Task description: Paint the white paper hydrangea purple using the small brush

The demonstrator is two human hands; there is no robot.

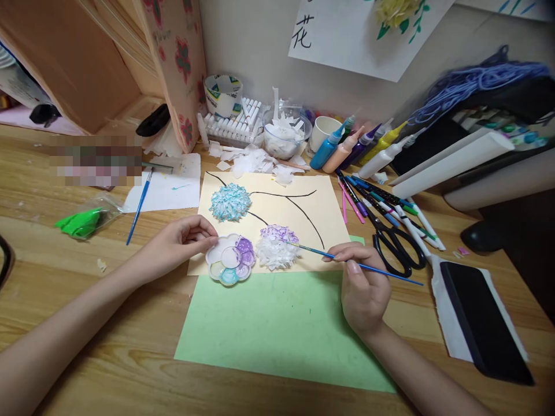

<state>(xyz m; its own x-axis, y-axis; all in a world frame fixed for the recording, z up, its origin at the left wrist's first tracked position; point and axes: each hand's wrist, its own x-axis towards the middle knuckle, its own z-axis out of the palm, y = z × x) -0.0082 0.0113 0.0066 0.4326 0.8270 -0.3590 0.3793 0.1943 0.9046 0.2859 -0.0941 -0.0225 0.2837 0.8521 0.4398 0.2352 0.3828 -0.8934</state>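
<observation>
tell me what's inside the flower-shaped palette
The palette holds purple paint in its right wells and teal paint in the nearest; the left hand hides part of the rim.

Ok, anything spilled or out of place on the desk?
Yes, mildly: loose white paper scraps lie on the desk outside the clear bowl, one overlapping the cream sheet. They look stray because similar scraps sit in the bowl.
</observation>
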